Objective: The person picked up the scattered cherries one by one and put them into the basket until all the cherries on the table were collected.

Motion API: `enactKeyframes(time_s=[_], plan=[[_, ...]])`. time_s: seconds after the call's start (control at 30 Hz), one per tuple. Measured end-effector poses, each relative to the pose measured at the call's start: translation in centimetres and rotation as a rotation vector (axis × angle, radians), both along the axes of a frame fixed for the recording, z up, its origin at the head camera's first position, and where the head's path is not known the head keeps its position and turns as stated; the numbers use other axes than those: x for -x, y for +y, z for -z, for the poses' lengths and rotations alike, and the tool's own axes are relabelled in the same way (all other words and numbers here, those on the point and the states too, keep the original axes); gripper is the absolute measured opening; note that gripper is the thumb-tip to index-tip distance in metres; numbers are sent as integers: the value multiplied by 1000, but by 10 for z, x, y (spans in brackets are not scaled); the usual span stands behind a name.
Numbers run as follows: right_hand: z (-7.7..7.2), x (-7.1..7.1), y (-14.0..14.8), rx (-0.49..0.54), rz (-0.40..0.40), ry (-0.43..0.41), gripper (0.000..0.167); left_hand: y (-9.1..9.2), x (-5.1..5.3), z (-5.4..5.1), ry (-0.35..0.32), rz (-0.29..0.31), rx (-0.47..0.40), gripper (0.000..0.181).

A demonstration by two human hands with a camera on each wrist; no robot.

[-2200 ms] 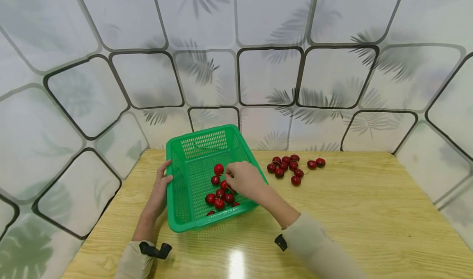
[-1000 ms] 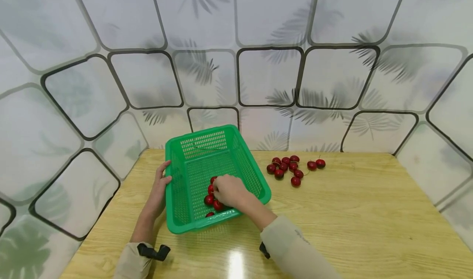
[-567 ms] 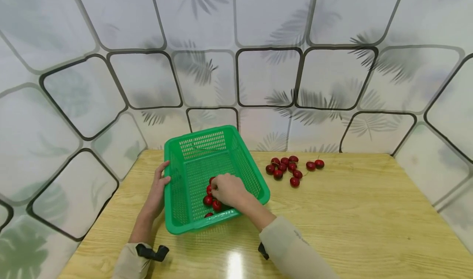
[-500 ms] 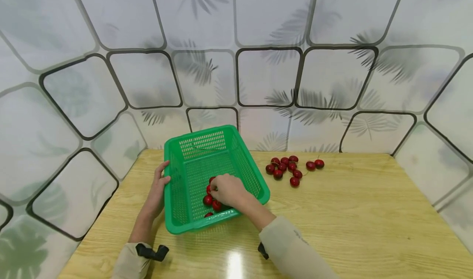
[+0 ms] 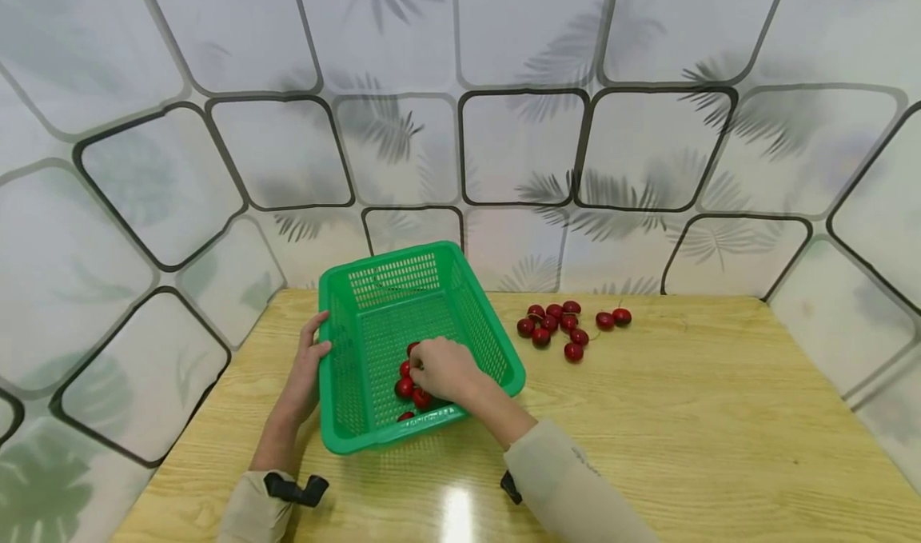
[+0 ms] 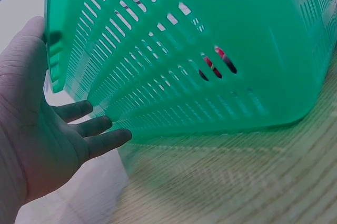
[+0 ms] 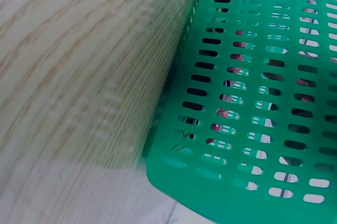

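Observation:
A green plastic basket (image 5: 424, 425) sits tilted on the table, with several red cherries (image 5: 404, 387) near its front edge. My left hand (image 5: 302, 375) rests against the basket's left side; in the left wrist view that hand (image 6: 47, 140) has its fingers nearly straight against the outer wall. My right hand (image 5: 448, 371) reaches inside over the front right of the basket, its fingers curled and pinching at a cherry, partly hiding the ones beneath. The right wrist view shows the basket's perforated wall (image 7: 174, 174) with bits of red through the slots; the hand is not visible there.
More loose cherries (image 5: 550, 325) lie on the wooden table (image 5: 691, 415) to the right of the basket, with a pair (image 5: 613, 319) a little apart from them. A patterned curtain (image 5: 525, 143) stands behind and at both sides.
Since the oldest frame, my right hand has moved left and slightly down among the cherries, then stayed nearly still. The left hand keeps its place on the basket.

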State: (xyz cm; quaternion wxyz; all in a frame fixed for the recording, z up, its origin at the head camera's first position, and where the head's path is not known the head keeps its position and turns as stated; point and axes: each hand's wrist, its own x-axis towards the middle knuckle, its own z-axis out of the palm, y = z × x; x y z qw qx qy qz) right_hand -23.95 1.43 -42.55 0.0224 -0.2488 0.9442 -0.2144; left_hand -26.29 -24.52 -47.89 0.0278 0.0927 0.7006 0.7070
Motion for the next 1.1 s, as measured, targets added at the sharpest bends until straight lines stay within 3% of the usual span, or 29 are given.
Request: enactKeyframes(time_s=[0.2, 0.4, 0.53, 0.77, 0.93, 1.1], plan=[[-1, 2, 0, 15, 10, 14, 14, 0, 0, -1, -9, -7, 8, 47], [0, 4, 0, 96, 29, 79, 13, -1, 1, 0, -4, -5, 9, 47], [-2, 4, 2, 211, 18, 119, 15, -1, 1, 1, 3, 0, 10, 47], [-10, 0, 15, 510, 0, 182, 17, -2, -1, 0, 10, 11, 11, 48], [-25, -1, 39, 686, 70, 232, 15, -2, -2, 1, 19, 10, 10, 48], [-38, 0, 78, 785, 230, 231, 16, -3, -2, 2, 24, 13, 8, 49]])
